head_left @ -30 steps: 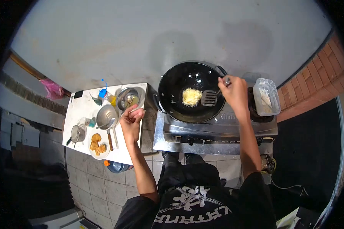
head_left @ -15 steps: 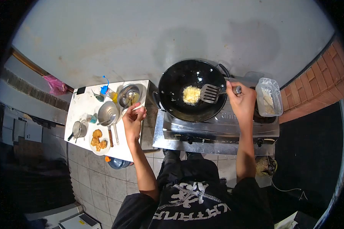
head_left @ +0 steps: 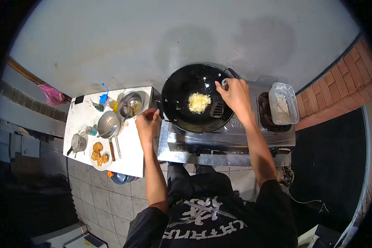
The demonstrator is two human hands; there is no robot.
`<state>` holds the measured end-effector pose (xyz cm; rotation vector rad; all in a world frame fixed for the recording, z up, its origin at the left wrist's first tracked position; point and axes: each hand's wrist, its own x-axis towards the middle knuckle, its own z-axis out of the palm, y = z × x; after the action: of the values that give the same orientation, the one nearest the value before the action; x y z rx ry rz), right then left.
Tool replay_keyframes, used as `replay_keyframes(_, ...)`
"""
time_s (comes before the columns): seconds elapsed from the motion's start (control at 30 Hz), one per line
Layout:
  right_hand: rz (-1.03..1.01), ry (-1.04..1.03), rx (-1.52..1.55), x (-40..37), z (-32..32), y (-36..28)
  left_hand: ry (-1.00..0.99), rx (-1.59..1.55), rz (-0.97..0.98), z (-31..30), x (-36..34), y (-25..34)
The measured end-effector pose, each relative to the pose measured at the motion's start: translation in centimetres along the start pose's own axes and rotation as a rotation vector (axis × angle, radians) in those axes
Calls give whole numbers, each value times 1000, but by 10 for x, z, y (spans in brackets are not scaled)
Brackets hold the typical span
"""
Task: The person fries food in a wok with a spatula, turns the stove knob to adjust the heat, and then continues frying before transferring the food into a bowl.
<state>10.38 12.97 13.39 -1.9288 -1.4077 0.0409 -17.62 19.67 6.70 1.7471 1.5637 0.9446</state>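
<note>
A black wok stands on the stove, with a pale yellow frying clump in its middle. My right hand is closed around the handle of a slotted spatula, whose dark blade points down into the wok beside the clump's right edge. At the wok's left side, the curled fingers of my left hand meet the loop handle. Part of that grip is hidden behind the hand itself.
A white table on the left holds a metal bowl, a saucepan, an oil bottle and a plate with browned fritters. A plastic tub sits on the steel stove at right.
The spatula has turned from lying sideways to pointing down into the wok, with my right hand above it. My left hand has moved to the wok's left handle. The view has shifted slightly.
</note>
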Motion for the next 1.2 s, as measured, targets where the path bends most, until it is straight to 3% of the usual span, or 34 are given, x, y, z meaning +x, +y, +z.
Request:
replay_keyframes(0.33,-45,116,86,3,24,11,5,-97,-28,5,1,-8)
replay_keyframes(0.4,78,111,69,-2,18,10,13,-98,-45,6,-2,-8)
replay_keyframes(0.53,88,153,71,-9,16,24,32,-136,-38,4,-2,-6)
replay_keyframes(0.87,-69,131,124,-13,25,21,16,-122,-41,4,-4,2)
replay_keyframes(1.2,6,31,35,-7,5,9,24,-96,-47,4,-6,8)
